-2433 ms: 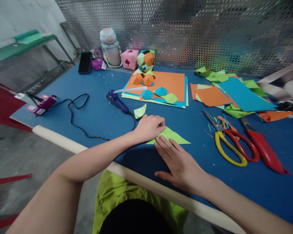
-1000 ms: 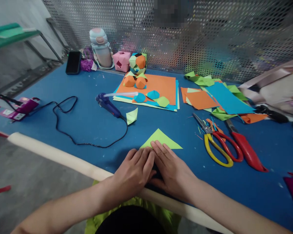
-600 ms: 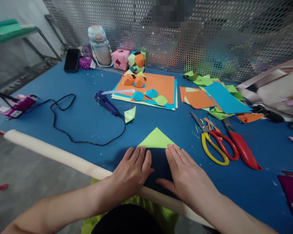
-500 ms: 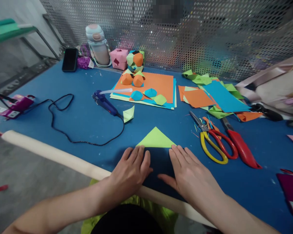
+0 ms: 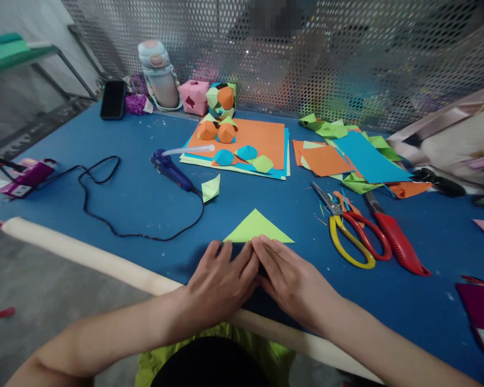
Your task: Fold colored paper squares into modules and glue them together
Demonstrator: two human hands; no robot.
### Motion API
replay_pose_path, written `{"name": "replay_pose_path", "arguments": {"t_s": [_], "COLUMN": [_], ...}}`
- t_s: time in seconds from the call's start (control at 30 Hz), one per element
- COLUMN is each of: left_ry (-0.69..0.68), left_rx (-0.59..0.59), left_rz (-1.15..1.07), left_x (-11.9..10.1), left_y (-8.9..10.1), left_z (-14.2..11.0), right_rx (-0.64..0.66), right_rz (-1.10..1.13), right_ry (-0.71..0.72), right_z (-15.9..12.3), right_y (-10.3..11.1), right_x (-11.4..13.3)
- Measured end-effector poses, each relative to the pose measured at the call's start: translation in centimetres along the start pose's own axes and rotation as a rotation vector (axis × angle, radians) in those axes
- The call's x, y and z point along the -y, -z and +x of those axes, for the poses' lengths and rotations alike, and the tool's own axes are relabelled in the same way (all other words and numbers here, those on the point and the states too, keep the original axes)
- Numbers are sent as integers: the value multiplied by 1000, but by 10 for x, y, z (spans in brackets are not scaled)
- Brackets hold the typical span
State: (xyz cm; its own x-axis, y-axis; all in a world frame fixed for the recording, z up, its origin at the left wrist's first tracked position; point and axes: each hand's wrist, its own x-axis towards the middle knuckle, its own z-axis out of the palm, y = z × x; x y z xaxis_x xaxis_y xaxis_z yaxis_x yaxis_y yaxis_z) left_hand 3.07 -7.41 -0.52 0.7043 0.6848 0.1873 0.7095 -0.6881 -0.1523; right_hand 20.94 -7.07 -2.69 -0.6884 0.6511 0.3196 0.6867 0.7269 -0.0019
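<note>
A light green paper triangle (image 5: 258, 228) lies flat on the blue table (image 5: 145, 199) near its front edge. My left hand (image 5: 221, 282) and my right hand (image 5: 292, 279) lie flat side by side just in front of it, fingers stretched out, fingertips meeting at the middle of the triangle's near edge. Neither hand holds anything. A small folded green piece (image 5: 211, 188) lies to the left, beyond the hands.
A blue glue gun (image 5: 171, 166) with a black cord (image 5: 100, 199) lies left. Stacked coloured sheets (image 5: 262, 140) carry folded paper shapes; paper balls (image 5: 221, 99) and a bottle (image 5: 157, 75) stand behind. Scissors (image 5: 349, 228) and a red-handled cutter (image 5: 395, 236) lie right. A perforated metal screen (image 5: 347, 48) closes the back.
My hands, spread apart along the triangle's near edge half a second ago, have slid back together at its middle. The triangle has stayed in place.
</note>
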Motion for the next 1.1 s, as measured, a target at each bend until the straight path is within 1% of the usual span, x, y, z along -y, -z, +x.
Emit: {"name": "replay_pose_path", "arguments": {"t_s": [0.1,0.2,0.3,0.4,0.47,0.5,0.57,0.67,0.7,0.8,0.87,0.93,1.0,1.1], "left_ry": [28,29,51,61,60,65,84,88,86,10,-6,10,43,87], "left_rx": [-21,-28,-37,-48,-2,47,107,122,134,171,178,165,126,38], "left_rz": [4,15,53,79,52,12,-94,-222,-229,-210,-201,-223,-264,-326], "left_x": [1,2,6,16,26,31,39,47,47,45,43,40,39,40], "left_y": [-2,-4,-3,1,6,8,10,8,6,0,-4,-8,-12,-18], "left_z": [-1,-3,-6,-7,-3,1,13,35,42,57,62,63,62,59], "right_rx": [-11,-9,26,75,64,49,18,-26,-50,-129,-140,-113,-85,-95], "right_rz": [-48,-105,-173,-258,-306,-314,-288,-173,-124,-16,4,17,41,95], "right_ry": [-60,-142,-198,-228,-240,-245,-248,-273,-291,-349,-379,-413,-425,-389], "right_z": [-4,-7,-6,-2,0,1,2,2,2,2,1,1,0,1], "right_y": [2,10,22,31,33,33,30,24,22,17,12,6,1,-2], "right_x": [0,-5,-14,-24,-31,-34,-38,-44,-45,-53,-59,-65,-67,-63]}}
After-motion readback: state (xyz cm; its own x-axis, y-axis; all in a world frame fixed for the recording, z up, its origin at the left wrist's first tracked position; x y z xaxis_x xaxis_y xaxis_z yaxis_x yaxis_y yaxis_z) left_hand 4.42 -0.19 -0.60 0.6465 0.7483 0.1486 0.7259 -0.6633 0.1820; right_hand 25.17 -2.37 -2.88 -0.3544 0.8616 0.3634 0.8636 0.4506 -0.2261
